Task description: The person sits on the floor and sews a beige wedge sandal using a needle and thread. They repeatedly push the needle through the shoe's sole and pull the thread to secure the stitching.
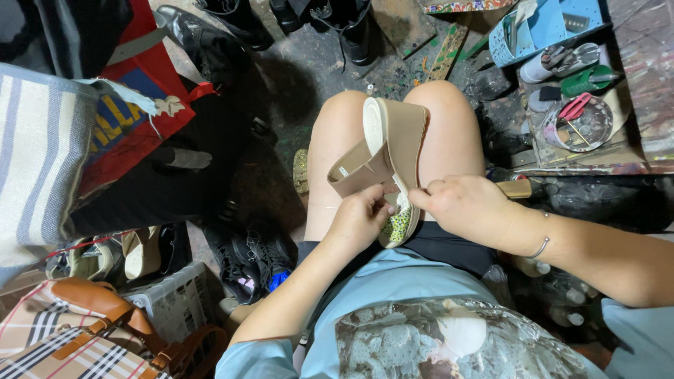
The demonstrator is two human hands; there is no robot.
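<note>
Two hands | left hand [359, 219], right hand [460, 203] pinch beige wedge sandal [393, 151] | on lap

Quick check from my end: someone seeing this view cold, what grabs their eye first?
First, the tan wedge sandal lying across the person's knees at centre, with the left hand and right hand pinching its patterned insole at the near end. Next, the red-handled scissors in a round tin at upper right, and the plaid bag at lower left.
</note>
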